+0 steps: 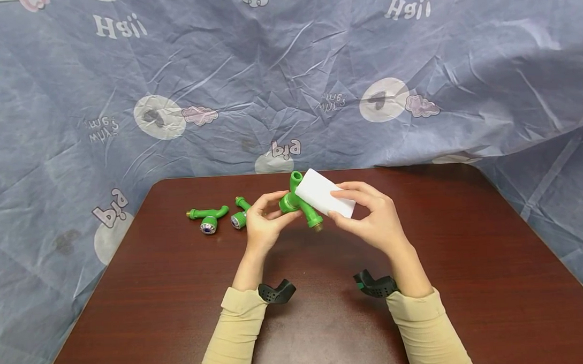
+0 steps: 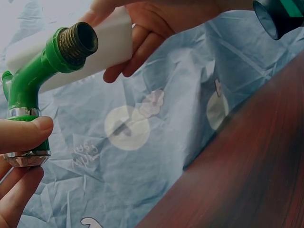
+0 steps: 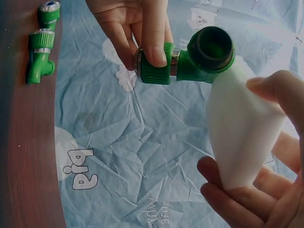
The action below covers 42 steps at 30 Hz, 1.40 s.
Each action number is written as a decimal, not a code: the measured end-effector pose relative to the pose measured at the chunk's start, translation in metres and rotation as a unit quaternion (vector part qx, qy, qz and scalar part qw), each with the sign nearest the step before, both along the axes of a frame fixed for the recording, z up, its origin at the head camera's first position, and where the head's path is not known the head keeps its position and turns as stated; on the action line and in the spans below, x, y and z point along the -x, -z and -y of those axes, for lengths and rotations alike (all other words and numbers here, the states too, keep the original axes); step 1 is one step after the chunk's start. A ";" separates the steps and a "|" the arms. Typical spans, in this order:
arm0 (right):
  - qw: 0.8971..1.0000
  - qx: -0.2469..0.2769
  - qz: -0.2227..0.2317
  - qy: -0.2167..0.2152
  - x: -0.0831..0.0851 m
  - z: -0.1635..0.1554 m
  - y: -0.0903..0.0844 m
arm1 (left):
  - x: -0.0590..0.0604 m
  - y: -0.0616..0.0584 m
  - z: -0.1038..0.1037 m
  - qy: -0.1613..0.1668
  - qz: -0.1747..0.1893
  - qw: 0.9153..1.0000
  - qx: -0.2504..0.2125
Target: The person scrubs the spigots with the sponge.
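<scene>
My left hand [image 1: 264,218] grips a green plastic tap [image 1: 299,203] by its knob end, lifted above the dark wooden table [image 1: 325,320]. The tap's brass-threaded spout [image 2: 78,42] points toward the left wrist camera, and its green body [image 3: 190,59] shows in the right wrist view. My right hand [image 1: 370,217] holds a white sponge block [image 1: 325,193] pressed against the tap's body. The block [image 3: 237,128] is pinched between thumb and fingers. Two more green taps lie on the table: one [image 1: 208,217] further left, another [image 1: 240,211] partly hidden behind my left hand.
A wrinkled blue-grey printed cloth [image 1: 288,85] hangs behind the table and drapes around its far edge. Black wrist-camera mounts [image 1: 276,293] [image 1: 374,285] sit at both wrists. The two spare taps [image 3: 42,42] lie near the table's far left.
</scene>
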State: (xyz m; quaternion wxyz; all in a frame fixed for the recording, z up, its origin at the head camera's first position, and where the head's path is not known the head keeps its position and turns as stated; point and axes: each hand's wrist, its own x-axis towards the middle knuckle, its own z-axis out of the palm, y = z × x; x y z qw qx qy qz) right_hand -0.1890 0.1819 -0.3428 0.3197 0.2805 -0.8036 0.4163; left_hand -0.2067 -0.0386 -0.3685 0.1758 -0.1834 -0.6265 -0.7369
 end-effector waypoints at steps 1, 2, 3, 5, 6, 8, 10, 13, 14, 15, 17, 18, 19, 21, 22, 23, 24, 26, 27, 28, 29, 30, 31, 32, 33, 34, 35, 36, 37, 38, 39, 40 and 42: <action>1.000 -0.005 0.000 -0.007 0.000 0.000 0.000 | 0.000 0.000 0.000 -0.004 -0.002 1.000 -0.001; 1.000 -0.010 0.000 -0.014 -0.001 0.000 0.000 | 0.000 0.000 0.000 -0.009 -0.004 1.000 -0.001; 1.000 -0.016 0.000 -0.018 0.000 -0.001 -0.001 | 0.000 0.001 0.000 -0.013 -0.006 1.000 -0.002; 0.999 -0.028 0.004 -0.027 0.000 -0.004 -0.001 | 0.001 0.001 0.000 -0.023 -0.009 1.000 -0.003; 0.999 -0.034 0.008 -0.029 0.000 -0.006 -0.001 | 0.001 0.001 0.000 -0.028 -0.008 1.000 -0.003; 0.999 -0.048 0.016 -0.019 0.001 -0.012 0.000 | 0.001 0.001 0.000 -0.036 -0.003 0.999 -0.003; 0.997 -0.067 0.020 0.019 0.002 -0.018 0.001 | 0.001 0.001 0.001 -0.040 0.004 0.999 -0.009; 0.992 -0.078 0.028 0.094 0.004 -0.025 0.002 | 0.001 0.001 0.002 -0.041 0.011 0.999 -0.019; 0.990 -0.072 0.030 0.113 0.004 -0.026 0.001 | 0.001 0.001 0.002 -0.042 0.011 0.999 -0.020; 0.990 -0.064 0.030 0.124 0.004 -0.026 0.001 | 0.001 0.001 0.002 -0.042 0.011 0.999 -0.021; 0.992 -0.032 0.028 0.117 0.003 -0.025 -0.001 | 0.001 0.001 0.002 -0.042 0.010 0.999 -0.016; 0.994 -0.017 0.024 0.105 0.002 -0.023 -0.002 | 0.001 0.001 0.002 -0.041 0.010 0.999 -0.012; 0.996 -0.004 0.017 0.090 0.001 -0.021 -0.003 | 0.001 0.001 0.002 -0.040 0.010 0.999 -0.007; 0.998 0.012 0.003 0.055 0.000 -0.016 -0.005 | 0.001 0.001 0.001 -0.037 0.008 0.999 -0.002; 0.999 0.014 -0.002 0.038 -0.001 -0.014 -0.005 | 0.001 0.002 0.001 -0.035 0.006 0.999 -0.001; 1.000 0.013 -0.007 0.023 -0.001 -0.011 -0.005 | 0.001 0.002 0.000 -0.034 0.004 0.999 -0.001; 1.000 0.009 -0.011 0.012 -0.001 -0.009 -0.004 | 0.001 0.002 0.000 -0.034 0.003 0.999 0.000; 1.000 -0.004 -0.012 -0.007 0.000 -0.005 -0.003 | 0.002 0.003 0.000 -0.038 0.000 0.999 0.000; 1.000 -0.012 -0.012 -0.012 0.000 -0.004 -0.003 | 0.002 0.003 0.000 -0.040 -0.001 0.999 0.000; 1.000 -0.020 -0.011 -0.015 0.000 -0.003 -0.003 | 0.002 0.003 0.000 -0.042 -0.002 0.999 0.000; 0.999 -0.027 -0.010 -0.017 0.000 -0.003 -0.002 | 0.002 0.003 0.000 -0.044 -0.002 0.999 -0.001; 0.999 -0.031 -0.009 -0.017 0.001 -0.003 -0.002 | 0.002 0.003 0.000 -0.045 -0.003 0.999 -0.001; 0.999 -0.035 -0.007 -0.017 0.001 -0.004 -0.002 | 0.001 0.003 0.000 -0.046 -0.004 0.999 0.000; 0.999 -0.038 -0.006 -0.011 0.002 -0.006 -0.001 | 0.001 0.003 0.000 -0.045 -0.005 0.999 -0.001; 0.999 -0.042 -0.005 -0.002 0.002 -0.008 0.000 | 0.001 0.002 0.000 -0.044 -0.006 0.999 0.000; 0.999 -0.048 -0.005 0.013 0.004 -0.010 0.001 | 0.001 0.002 0.000 -0.043 -0.006 0.999 0.000; 0.998 -0.057 -0.006 0.034 0.005 -0.012 0.003 | 0.001 0.002 0.000 -0.042 -0.006 0.999 -0.002; 0.996 -0.065 -0.007 0.055 0.006 -0.015 0.004 | 0.001 0.001 0.000 -0.042 -0.004 0.999 -0.004; 0.994 -0.072 -0.006 0.078 0.007 -0.017 0.005 | 0.001 0.001 0.001 -0.042 -0.002 0.999 -0.007; 0.992 -0.077 -0.007 0.101 0.008 -0.019 0.006 | 0.001 0.000 0.001 -0.043 0.000 0.999 -0.011; 0.990 -0.078 -0.007 0.120 0.009 -0.021 0.007 | 0.001 -0.001 0.001 -0.046 0.001 0.999 -0.013; 0.988 -0.074 -0.008 0.133 0.009 -0.023 0.007 | 0.001 -0.001 0.001 -0.046 0.003 0.999 -0.016; 0.990 -0.049 -0.009 0.135 0.009 -0.024 0.006 | 0.000 -0.002 0.001 -0.047 0.006 0.999 -0.017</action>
